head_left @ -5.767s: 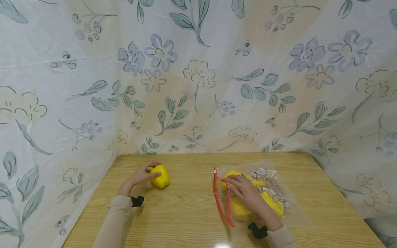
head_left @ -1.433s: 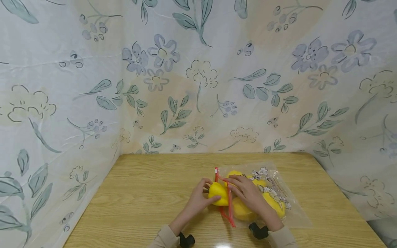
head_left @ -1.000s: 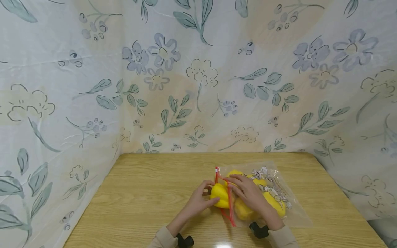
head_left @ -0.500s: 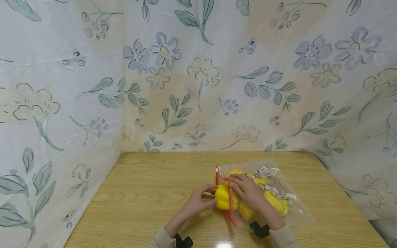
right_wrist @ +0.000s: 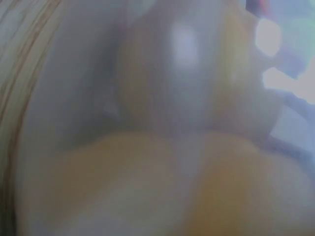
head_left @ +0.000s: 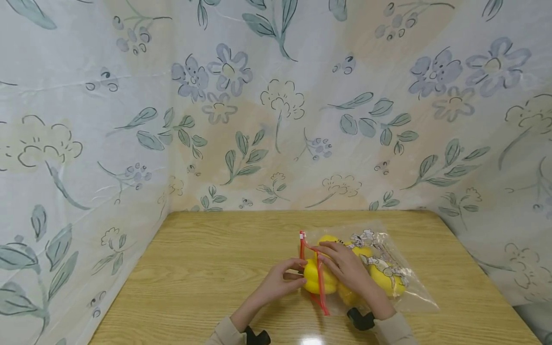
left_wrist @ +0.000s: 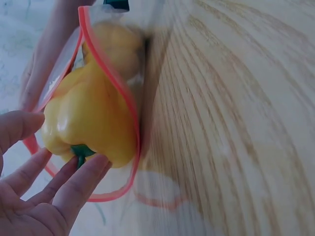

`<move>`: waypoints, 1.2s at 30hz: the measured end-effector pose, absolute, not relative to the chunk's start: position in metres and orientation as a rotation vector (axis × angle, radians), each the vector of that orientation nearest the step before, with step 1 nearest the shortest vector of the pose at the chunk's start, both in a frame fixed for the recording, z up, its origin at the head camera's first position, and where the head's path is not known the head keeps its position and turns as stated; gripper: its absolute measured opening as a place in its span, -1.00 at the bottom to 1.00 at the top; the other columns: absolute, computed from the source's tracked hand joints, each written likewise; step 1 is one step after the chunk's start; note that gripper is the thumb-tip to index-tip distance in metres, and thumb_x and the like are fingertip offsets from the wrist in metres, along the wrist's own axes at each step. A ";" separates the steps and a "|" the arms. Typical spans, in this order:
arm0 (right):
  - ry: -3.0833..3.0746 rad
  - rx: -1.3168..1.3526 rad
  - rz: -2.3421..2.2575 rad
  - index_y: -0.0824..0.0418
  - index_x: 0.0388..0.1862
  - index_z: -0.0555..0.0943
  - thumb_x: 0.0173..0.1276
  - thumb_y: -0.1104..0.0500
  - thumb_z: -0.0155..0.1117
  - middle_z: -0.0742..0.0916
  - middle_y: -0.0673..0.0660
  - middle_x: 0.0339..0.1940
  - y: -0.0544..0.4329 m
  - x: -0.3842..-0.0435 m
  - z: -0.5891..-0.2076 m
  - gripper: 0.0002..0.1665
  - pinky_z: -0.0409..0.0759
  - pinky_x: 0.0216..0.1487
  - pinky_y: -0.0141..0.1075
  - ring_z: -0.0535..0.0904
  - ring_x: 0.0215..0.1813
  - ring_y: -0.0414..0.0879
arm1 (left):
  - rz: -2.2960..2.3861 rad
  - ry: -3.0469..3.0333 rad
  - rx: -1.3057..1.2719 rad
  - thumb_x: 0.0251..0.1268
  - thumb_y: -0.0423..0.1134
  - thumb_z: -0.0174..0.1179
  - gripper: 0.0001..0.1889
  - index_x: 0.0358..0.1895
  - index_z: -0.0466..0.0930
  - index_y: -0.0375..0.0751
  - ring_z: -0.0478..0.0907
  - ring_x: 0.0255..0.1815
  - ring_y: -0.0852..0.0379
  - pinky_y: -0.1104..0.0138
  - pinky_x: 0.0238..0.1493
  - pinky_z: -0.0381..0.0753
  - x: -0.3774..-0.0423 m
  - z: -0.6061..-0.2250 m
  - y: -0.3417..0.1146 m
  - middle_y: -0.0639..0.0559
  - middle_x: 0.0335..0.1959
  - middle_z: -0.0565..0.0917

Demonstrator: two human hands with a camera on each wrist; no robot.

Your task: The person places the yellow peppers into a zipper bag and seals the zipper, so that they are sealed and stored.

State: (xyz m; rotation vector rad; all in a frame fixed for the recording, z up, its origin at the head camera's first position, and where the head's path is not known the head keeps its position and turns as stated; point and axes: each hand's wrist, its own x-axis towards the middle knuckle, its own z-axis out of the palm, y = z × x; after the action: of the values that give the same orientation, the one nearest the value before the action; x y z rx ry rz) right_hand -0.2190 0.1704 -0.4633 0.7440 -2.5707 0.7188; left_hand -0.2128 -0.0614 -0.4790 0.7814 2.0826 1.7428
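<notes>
A yellow bell pepper point(head_left: 314, 277) lies in the red-edged mouth of a clear zip bag point(head_left: 414, 287), mostly inside it, its green stem facing outward. The fingertips of my left hand point(head_left: 276, 282) touch the pepper around its stem end, fingers spread. In the left wrist view, the left hand point(left_wrist: 44, 201) is behind the pepper point(left_wrist: 93, 118), framed by the red zip strip point(left_wrist: 129, 101). My right hand point(head_left: 347, 268) lies over the bag and holds its upper edge near the strip. More yellow peppers point(head_left: 385, 280) show through the printed plastic.
The bag lies on a wooden table point(head_left: 215, 258) right of centre. A floral cloth point(head_left: 276, 120) hangs behind and along both sides. Each wrist carries a black camera mount point(head_left: 360, 320). In the right wrist view, plastic and blurred yellow peppers point(right_wrist: 236, 182) fill most of the frame.
My left hand has brought the pepper from the table's left side to the bag's mouth and pushed it rightward inside. Its grip has loosened to fingertips at the stem. The right hand has stayed put.
</notes>
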 end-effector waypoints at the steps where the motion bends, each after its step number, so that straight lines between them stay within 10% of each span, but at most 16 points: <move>1: -2.568 0.747 0.719 -0.04 0.10 0.59 0.38 0.01 0.10 0.62 0.10 0.09 0.170 -0.219 -0.463 -0.66 0.49 0.07 0.05 0.52 0.11 0.06 | 1.747 2.074 0.780 0.24 -0.26 0.20 -0.57 0.18 0.42 -0.14 0.60 -0.04 0.05 0.38 -0.09 0.61 -0.213 -0.479 -0.061 -0.17 0.06 0.52; 36: -2.600 0.737 0.674 -0.10 0.14 0.55 0.38 -0.06 0.08 0.62 0.05 0.10 0.167 -0.216 -0.465 -0.62 0.44 0.11 0.10 0.50 0.15 0.07 | 1.764 2.006 0.950 0.23 -0.34 0.19 -0.30 0.40 0.06 -0.04 0.53 0.02 -0.23 0.37 -0.04 0.57 -0.202 -0.479 -0.042 -0.30 0.07 0.44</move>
State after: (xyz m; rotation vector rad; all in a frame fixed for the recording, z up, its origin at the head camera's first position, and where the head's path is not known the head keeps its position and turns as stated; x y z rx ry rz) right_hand -0.2161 0.1667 -0.4649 0.7369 -2.6004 0.6738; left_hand -0.2020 -0.0423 -0.4790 0.9499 2.0064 1.7643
